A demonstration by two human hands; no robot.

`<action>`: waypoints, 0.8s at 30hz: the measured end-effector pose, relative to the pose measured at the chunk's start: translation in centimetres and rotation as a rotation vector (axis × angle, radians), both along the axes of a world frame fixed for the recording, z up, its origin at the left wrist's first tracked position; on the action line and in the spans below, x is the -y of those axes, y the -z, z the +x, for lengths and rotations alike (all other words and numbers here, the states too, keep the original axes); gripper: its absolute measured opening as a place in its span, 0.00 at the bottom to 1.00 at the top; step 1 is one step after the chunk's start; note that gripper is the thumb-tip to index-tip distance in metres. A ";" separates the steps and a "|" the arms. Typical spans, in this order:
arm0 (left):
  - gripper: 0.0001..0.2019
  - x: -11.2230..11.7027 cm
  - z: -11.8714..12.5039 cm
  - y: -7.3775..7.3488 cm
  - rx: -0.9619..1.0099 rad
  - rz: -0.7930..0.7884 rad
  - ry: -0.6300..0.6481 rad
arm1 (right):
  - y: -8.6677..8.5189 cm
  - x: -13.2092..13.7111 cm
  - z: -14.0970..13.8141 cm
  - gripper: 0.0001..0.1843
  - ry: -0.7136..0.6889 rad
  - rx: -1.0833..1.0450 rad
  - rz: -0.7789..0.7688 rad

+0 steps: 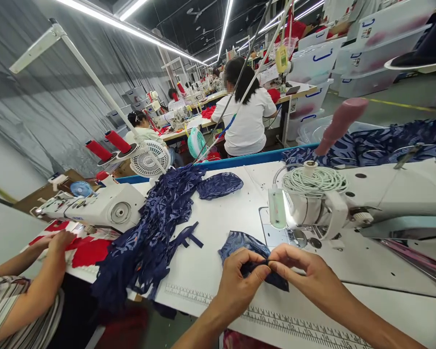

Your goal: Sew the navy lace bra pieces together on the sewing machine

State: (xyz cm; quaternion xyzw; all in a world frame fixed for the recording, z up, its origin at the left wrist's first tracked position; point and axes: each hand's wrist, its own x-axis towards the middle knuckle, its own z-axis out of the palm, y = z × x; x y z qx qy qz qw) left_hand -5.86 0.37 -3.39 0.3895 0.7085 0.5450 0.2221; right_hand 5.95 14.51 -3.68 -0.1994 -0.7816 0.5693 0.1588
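Both my hands pinch a navy patterned fabric piece (244,241) just in front of the sewing machine (312,208). My left hand (240,278) grips its edge between thumb and forefinger. Fingertip to fingertip with it, my right hand (301,269) pinches the same edge from the other side. The cloth is partly hidden by my fingers, and one corner hangs toward the ruler (287,322) printed along the table's front. Beyond my hands, a second navy piece (220,186) lies flat on the white table. A large heap of navy fabric pieces (156,218) spills over the front edge.
At the left, a co-worker's hands (58,242) handle red fabric (90,252) beside another sewing machine (109,206). Pink-handled scissors (417,257) lie at the right. A white fan (150,159) and red thread cones (116,141) stand behind. More navy fabric (370,143) is piled behind my machine.
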 end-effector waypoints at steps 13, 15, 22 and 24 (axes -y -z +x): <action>0.05 -6.1 -8.7 -2.0 -0.494 -0.223 -0.047 | 5.3 -3.8 -0.6 0.21 0.048 -0.076 0.229; 0.06 -8.6 -11.5 -1.4 -0.560 -0.258 -0.092 | 6.1 -4.3 -0.8 0.19 0.021 -0.084 0.287; 0.06 -13.4 -16.0 0.1 -0.664 -0.350 -0.089 | 6.7 -4.3 -0.5 0.18 0.003 -0.078 0.326; 0.05 -14.0 -16.9 -0.3 -0.660 -0.343 -0.093 | 7.2 -4.3 -0.6 0.18 -0.014 -0.055 0.326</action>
